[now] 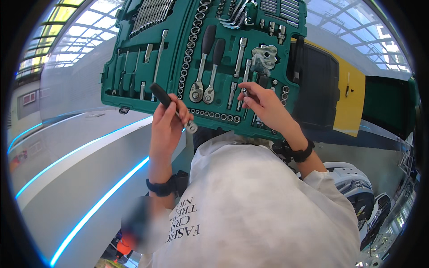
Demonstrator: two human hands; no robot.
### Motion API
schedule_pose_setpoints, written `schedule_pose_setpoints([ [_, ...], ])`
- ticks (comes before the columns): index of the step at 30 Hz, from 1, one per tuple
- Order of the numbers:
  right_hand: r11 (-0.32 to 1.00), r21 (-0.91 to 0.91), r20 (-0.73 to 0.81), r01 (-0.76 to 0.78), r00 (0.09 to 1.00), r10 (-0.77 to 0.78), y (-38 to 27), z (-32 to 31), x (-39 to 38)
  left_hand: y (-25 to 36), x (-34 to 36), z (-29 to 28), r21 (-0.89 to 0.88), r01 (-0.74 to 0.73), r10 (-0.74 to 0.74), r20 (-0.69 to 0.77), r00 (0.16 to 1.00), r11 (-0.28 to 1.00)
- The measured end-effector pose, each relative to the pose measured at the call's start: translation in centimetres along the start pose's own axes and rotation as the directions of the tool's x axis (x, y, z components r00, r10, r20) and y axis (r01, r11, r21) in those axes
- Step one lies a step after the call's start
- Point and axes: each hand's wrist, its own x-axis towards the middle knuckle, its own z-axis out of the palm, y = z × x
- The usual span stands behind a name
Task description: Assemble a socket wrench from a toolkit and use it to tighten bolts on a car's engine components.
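Against an open green tool case (134, 67) that fills the top of the view: two bare hands raised in front of a white shirt (259, 205), a black wristband (161, 186) on each wrist.

On the left hand (166, 127): fingers curled tight around a small ratchet (172, 107), black handle pointing up and left over the case, chrome head poking out below the fingers on the right. A firm, full fist, nothing loose.

On the right hand (263, 105): fingers bent, thumb and forefinger drawn close at a slim chrome bar (243, 91) seated in the lower right part of the case. Touching it or just short of it (impossible to say, and impossible to say whether anything is pinched between the tips).

Inside the case: two larger ratchets (199, 67) side by side in the middle, a long curving row of sockets (190, 49) to their left, a rack of spanners (149, 15) at upper left, bent keys (237, 15) along the top.

Beyond the case: a yellow and black panel (348, 98) at right, white rounded shells (353, 183) lower right, a blue light strip (98, 205) slanting across the left.

Judged from this: best to grip the small chrome piece by its sides with thumb and forefinger and draw it straight out of its moulded slot, not levered sideways, since the neighbouring pieces sit close. Worth keeping the left fist clear of the case meanwhile, ratchet head turned away from the sockets, to avoid knocking anything out of its seat.
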Motion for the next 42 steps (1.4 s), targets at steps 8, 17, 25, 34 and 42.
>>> schedule_pose_setpoints([
  [8,0.993,0.031,0.094,0.114,0.989,-0.116,-4.3,1.7,-1.1,0.7,3.2,1.5,-0.884,0.193,0.11,0.262,0.959,0.426],
  [17,0.951,0.018,-0.024,0.307,0.951,-0.307,-4.0,2.2,-2.0,0.6,3.2,5.3,-0.729,0.243,-0.093,0.24,0.966,0.64],
  [25,0.801,-0.309,0.052,0.513,0.85,-0.524,-4.0,2.3,-2.3,0.4,3.3,7.5,-0.475,0.231,-0.24,0.042,0.97,0.849],
  [34,0.531,-0.6,0.289,0.599,0.781,-0.554,-5.1,3.1,-2.8,-1.9,3.0,5.3,-0.363,0.324,-0.319,0.073,0.945,0.874],
  [42,0.198,-0.633,0.601,0.749,0.636,-0.485,-6.0,3.1,-3.2,-3.4,1.4,5.4,-0.391,0.576,-0.612,0.04,0.79,0.718],
])
